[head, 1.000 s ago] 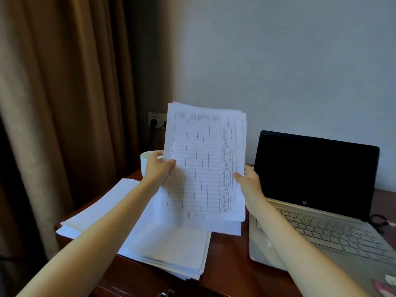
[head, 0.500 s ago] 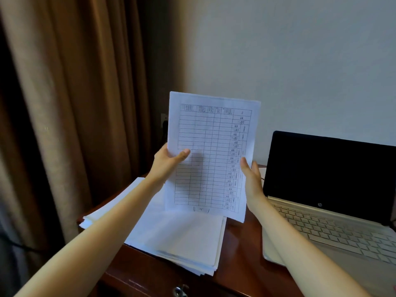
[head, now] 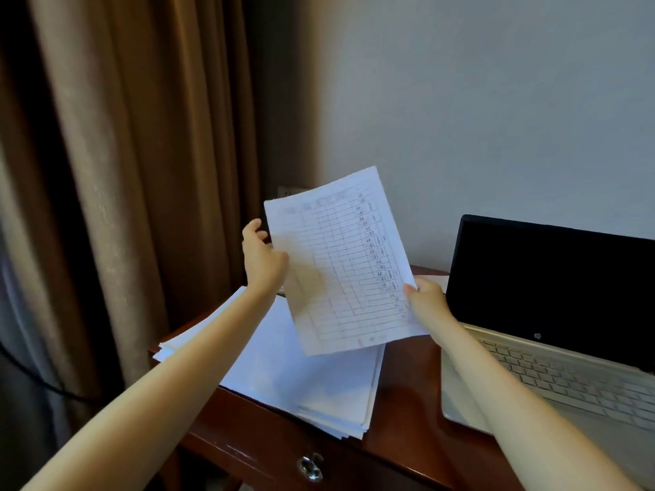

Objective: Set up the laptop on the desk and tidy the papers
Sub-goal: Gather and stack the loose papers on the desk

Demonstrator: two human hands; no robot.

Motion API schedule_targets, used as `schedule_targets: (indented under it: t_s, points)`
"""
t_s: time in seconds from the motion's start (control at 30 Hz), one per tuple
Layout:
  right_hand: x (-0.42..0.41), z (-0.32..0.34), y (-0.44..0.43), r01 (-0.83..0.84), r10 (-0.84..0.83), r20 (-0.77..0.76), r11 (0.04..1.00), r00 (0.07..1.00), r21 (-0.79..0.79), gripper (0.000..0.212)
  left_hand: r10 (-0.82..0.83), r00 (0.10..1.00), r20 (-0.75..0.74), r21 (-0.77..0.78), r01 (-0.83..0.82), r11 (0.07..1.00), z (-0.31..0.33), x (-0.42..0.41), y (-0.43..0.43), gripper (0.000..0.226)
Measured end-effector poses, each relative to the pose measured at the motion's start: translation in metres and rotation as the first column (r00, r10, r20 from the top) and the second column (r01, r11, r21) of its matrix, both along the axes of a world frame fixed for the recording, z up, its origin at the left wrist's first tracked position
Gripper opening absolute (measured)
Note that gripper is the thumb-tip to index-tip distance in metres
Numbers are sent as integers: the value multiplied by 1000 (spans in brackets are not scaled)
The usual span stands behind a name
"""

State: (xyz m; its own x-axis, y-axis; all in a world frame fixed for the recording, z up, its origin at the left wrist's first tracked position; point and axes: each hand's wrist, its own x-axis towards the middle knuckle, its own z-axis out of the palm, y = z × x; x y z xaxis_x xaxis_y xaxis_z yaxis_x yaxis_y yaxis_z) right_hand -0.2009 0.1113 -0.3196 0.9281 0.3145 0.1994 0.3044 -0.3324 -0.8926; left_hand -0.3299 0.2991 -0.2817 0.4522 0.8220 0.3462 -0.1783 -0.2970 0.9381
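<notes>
While holding one sheet (head: 340,264) up left of the open laptop (head: 553,278), pinching it with right fingers (head: 411,288); left fingers (head: 252,228) loose, grip unclear. Left to tidy: messy pile (head: 301,377) on the surface (head: 407,402).

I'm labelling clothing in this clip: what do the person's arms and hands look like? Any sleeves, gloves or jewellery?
Both forearms are bare to the frame edge; no sleeve shows. The left hand and right hand wear no gloves, and no watch, bracelet or ring is visible on the sides facing the camera.
</notes>
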Motion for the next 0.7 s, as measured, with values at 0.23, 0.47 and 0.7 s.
schedule_targets:
  t_s: [0.23,0.47,0.7]
  points:
    - [0,8,4,-157,152,-42,955,988,-250,22,326,920,-220,691,-89,717,-2,-14,-7,61]
    - [-12,8,38,-337,362,-53,790,931,-512,25,240,821,-518,777,335,532,-10,-5,-15,56]
    - [-6,-12,61,-370,422,-48,728,905,-577,31,197,598,-777,597,600,532,-54,11,-7,49]
